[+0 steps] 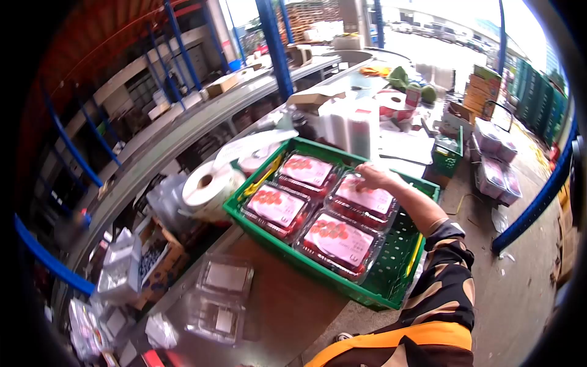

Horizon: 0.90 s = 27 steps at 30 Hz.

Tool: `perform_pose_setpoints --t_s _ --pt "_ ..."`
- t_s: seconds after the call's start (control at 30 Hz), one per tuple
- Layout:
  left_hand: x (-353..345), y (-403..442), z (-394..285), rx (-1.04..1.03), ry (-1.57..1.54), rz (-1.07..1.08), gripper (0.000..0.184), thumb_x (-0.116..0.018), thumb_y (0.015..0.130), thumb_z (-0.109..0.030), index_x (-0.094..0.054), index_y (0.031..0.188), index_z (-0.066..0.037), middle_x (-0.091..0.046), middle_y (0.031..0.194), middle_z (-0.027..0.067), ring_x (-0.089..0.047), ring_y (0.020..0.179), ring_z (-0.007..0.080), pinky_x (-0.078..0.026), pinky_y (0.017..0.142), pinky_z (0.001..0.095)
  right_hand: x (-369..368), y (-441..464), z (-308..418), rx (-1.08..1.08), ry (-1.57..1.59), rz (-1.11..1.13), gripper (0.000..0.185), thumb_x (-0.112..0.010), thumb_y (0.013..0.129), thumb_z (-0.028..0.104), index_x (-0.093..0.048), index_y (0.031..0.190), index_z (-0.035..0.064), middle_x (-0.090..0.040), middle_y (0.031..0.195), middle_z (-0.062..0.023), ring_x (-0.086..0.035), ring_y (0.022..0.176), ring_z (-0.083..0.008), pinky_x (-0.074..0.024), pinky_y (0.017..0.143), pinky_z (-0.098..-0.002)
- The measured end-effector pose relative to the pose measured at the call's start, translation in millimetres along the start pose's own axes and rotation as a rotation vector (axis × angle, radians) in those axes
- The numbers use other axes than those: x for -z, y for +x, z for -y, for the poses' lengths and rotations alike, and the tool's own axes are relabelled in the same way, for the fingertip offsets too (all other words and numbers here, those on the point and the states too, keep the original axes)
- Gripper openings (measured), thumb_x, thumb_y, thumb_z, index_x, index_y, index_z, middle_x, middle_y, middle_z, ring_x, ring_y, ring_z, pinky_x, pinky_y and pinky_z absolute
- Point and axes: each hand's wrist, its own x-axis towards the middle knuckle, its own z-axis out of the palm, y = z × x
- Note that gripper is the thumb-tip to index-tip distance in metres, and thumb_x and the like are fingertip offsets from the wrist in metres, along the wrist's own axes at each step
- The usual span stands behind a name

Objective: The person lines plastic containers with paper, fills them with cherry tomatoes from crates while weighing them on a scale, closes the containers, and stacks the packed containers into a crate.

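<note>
- In the head view, a green crate (391, 269) sits tilted across the middle, over the edge of a brown tabletop (293, 300); the other places are told from this crate.
- Inside the crate lie four clear packs with pink labels printed with red fruit: the far-left pack (307, 170), the near-left pack (276, 207), the near-right pack (337, 240) and the far-right pack (373, 199).
- The packs fill the crate's left and middle; its perforated floor shows at the right end.
- The right hand (374, 177) reaches in over the crate's far side, fingers bent at the far edge of the far-right pack; whether they grip it or only rest there, I cannot tell.
- The left hand is out of sight, so its state cannot be told.
- A patterned sleeve (446, 263) passes just beside the crate's right end, with an orange strap (391, 339) on the near side.
- Left of the crate stands a large white roll (205, 183).
- On the tabletop, near the crate's near-left side, lie two clear containers (225, 275), one beside the other.
- Beyond the crate's far wall stand wrapped white rolls (361, 128).
</note>
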Motion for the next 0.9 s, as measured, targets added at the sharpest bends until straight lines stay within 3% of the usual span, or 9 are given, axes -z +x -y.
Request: perform_pose_setpoints --t_s 0.07,0.17,0.3,0.33,0.5,0.6,0.7,0.77,0.9 --pt "-15 -2 13 -0.023 -0.143 -0.030 0.013 -0.063 0.074 -0.005 -0.054 0.085 -0.006 -0.056 0.078 0.0110 -0.054 0.078 0.0327 -0.041 0.075 0.0443 7 15 37 0.160 -0.156 -0.507 0.019 -0.071 0.071 0.018 -0.071 0.085 0.0055 -0.069 0.084 -0.0169 -0.068 0.086 -0.0325 -0.0544 0.076 -0.0434" --pt "1 3 1 -0.045 -0.111 -0.022 0.017 -0.066 0.074 -0.008 -0.057 0.089 -0.008 -0.057 0.082 0.0102 -0.055 0.083 0.0323 -0.042 0.077 0.0445 58 5 167 0.387 0.149 -0.505 0.013 -0.064 0.082 0.017 -0.073 0.081 0.0080 -0.069 0.077 -0.0118 -0.068 0.076 -0.0308 -0.0530 0.071 -0.0417" --pt "-7 1 7 0.012 -0.091 -0.012 0.019 -0.067 0.074 -0.010 -0.056 0.089 -0.013 -0.056 0.081 0.0047 -0.055 0.083 0.0276 -0.041 0.076 0.0425 36 -15 339 0.717 0.250 -0.283 0.019 -0.063 0.086 0.024 -0.072 0.085 0.0071 -0.070 0.082 -0.0133 -0.069 0.077 -0.0314 -0.0538 0.070 -0.0422" --pt "-4 -2 11 0.027 -0.108 -0.026 0.020 -0.067 0.074 -0.010 -0.055 0.090 -0.013 -0.055 0.082 0.0042 -0.055 0.083 0.0272 -0.041 0.076 0.0422 -20 -21 408 0.979 0.333 -0.264 0.024 -0.059 0.089 0.028 -0.071 0.084 0.0075 -0.069 0.080 -0.0147 -0.068 0.077 -0.0331 -0.0541 0.072 -0.0434" --pt "-4 0 8 0.030 -0.142 -0.038 0.022 -0.068 0.075 -0.013 -0.053 0.091 -0.016 -0.056 0.082 0.0023 -0.055 0.083 0.0256 -0.040 0.077 0.0413 -176 -96 555 1.063 0.162 0.093 0.043 -0.055 0.091 0.042 -0.070 0.081 0.0038 -0.069 0.082 -0.0199 -0.068 0.078 -0.0368 -0.0538 0.071 -0.0464" --pt "-7 1 16 0.041 -0.187 0.009 0.016 -0.068 0.079 -0.017 -0.056 0.090 -0.015 -0.058 0.081 0.0032 -0.057 0.085 0.0245 -0.042 0.077 0.0400 -206 -146 588 0.877 0.177 0.196 0.052 -0.054 0.092 0.048 -0.071 0.078 0.0003 -0.068 0.078 -0.0241 -0.068 0.077 -0.0414 -0.0532 0.071 -0.0490" --pt "-11 36 49 0.408 -0.797 0.156 0.011 -0.066 0.086 -0.017 -0.061 0.094 -0.011 -0.062 0.084 0.0069 -0.061 0.080 0.0237 -0.048 0.072 0.0371 -258 -164 589 0.833 0.242 0.042 0.027 -0.044 0.093 0.020 -0.066 0.087 0.0067 -0.068 0.081 -0.0219 -0.068 0.077 -0.0398 -0.0525 0.068 -0.0503" --pt "-15 89 81 0.252 -0.706 -0.123 0.010 -0.063 0.089 -0.012 -0.061 0.098 -0.009 -0.062 0.083 0.0088 -0.060 0.074 0.0230 -0.050 0.069 0.0367 -266 -179 583 0.820 0.288 -0.005 0.022 -0.044 0.095 0.023 -0.062 0.091 0.0100 -0.066 0.079 -0.0178 -0.067 0.075 -0.0381 -0.0521 0.067 -0.0499" --pt "-37 221 154 0.202 -0.604 -0.207 0.011 -0.064 0.088 -0.012 -0.059 0.098 -0.010 -0.062 0.091 0.0098 -0.062 0.083 0.0268 -0.050 0.075 0.0387 -260 -210 576 0.801 0.370 -0.065 0.020 -0.054 0.095 0.029 -0.065 0.095 0.0115 -0.066 0.079 -0.0149 -0.066 0.075 -0.0364 -0.0517 0.066 -0.0476"
